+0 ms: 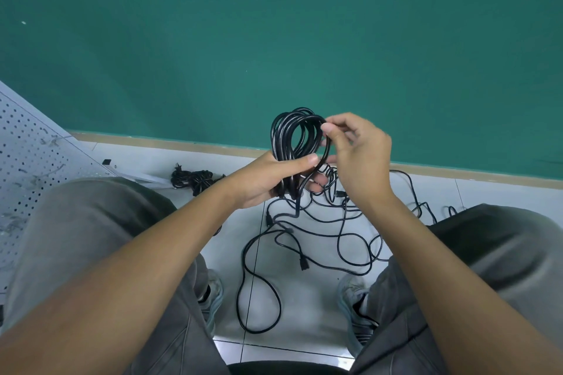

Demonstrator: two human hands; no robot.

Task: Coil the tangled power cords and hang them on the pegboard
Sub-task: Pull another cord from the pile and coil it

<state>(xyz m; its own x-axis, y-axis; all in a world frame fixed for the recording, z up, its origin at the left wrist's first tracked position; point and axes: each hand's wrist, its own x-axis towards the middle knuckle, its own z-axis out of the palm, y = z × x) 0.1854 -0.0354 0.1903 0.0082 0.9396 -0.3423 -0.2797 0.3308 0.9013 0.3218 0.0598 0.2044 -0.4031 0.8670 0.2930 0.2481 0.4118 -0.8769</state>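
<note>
Seen from the head camera, a seated person's left hand [268, 179] clenches the base of a black cord coil [294, 137], thumb pressed across its strands. The right hand [355, 151] pinches the coil's top loop just beside that grip. Below the grip, loose cords [344, 240] sprawl tangled over the white tiled floor [307, 298] between two shoes. Left of it lie a bundled cord [192, 179] and the leaning pegboard [27, 149].
</note>
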